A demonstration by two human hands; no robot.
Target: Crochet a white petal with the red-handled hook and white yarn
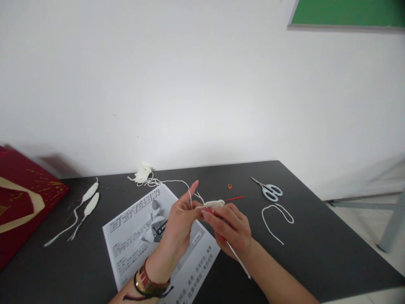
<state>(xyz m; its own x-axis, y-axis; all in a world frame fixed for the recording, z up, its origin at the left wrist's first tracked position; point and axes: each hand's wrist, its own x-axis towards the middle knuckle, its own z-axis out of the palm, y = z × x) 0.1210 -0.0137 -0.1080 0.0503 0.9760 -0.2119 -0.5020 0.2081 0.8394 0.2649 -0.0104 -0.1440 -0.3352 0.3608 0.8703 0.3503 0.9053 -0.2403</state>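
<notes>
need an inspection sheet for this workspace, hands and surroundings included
Surface: dark tabletop against white wall.
Things in use: white crocheted piece, red-and-white hook, white yarn heap.
Clutter: printed sheet beneath the hands; two white leaf-shaped pieces at left; orange needle, orange clip, scissors and loose yarn length at right.
Left hand: pinches the crocheted piece; yarn runs by its raised finger.
Right hand: grips the hook.
Cables: nothing seen.
Surroundings: red bag at left, green board upper right, grey metal leg at right.

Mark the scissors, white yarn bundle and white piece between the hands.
Scissors (264, 187): head view, where blades meet handles.
White yarn bundle (143, 173): head view, the tangle's middle.
White piece (217, 203): head view, exposed part.
</notes>
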